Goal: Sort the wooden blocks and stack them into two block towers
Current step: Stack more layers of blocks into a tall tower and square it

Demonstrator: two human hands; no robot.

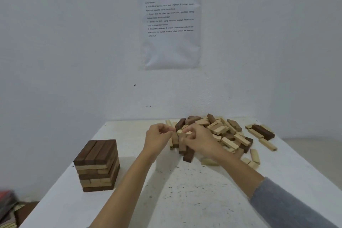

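A block tower [97, 165] of alternating dark and light layers stands at the table's left, three dark blocks across its top. A loose pile of wooden blocks [220, 131], light and dark mixed, lies at the back right. My left hand [158, 139] and my right hand [200, 139] meet at the pile's near-left edge with fingers curled. Between them stand medium-brown blocks [182, 146], and a dark block [188, 155] lies just below. Fingers hide exactly how each hand grips.
The white table [185, 190] ends against a white wall with a printed instruction sheet [171, 20]. Scattered blocks [262, 132] lie at the far right. Light blocks [254, 158] lie beside my right forearm. Floor clutter [7, 209] shows at lower left.
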